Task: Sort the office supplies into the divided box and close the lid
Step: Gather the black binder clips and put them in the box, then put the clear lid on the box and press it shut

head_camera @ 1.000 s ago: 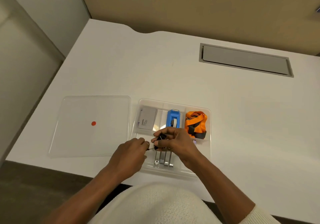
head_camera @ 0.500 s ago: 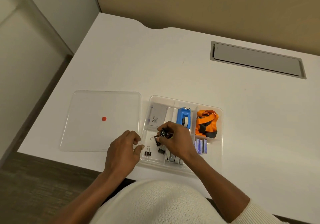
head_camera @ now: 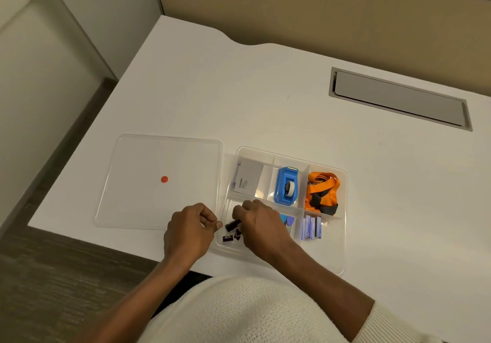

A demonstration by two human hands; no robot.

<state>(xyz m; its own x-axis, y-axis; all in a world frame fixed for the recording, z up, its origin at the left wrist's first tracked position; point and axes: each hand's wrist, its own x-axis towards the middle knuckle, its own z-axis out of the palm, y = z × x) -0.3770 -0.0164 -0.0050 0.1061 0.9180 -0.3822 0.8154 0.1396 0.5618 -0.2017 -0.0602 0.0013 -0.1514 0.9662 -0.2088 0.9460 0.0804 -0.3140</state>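
A clear divided box sits near the desk's front edge. Its back compartments hold a grey card pack, a blue tape dispenser and an orange lanyard. Purple staple strips lie in the front right compartment. Black binder clips lie in the front left compartment. My right hand reaches into that compartment with its fingers closed on a black binder clip. My left hand is curled at the box's left rim, thumb and finger pinched together. The clear lid, with a red dot, lies flat left of the box.
A grey cable hatch is set into the white desk at the back right. A tan partition runs behind the desk. The desk's front edge and the floor lie just left of my left arm.
My head view shifted, so the box now sits more to the right. My left hand drew back to the box's left rim. My right hand lowered a clip into the front left compartment.
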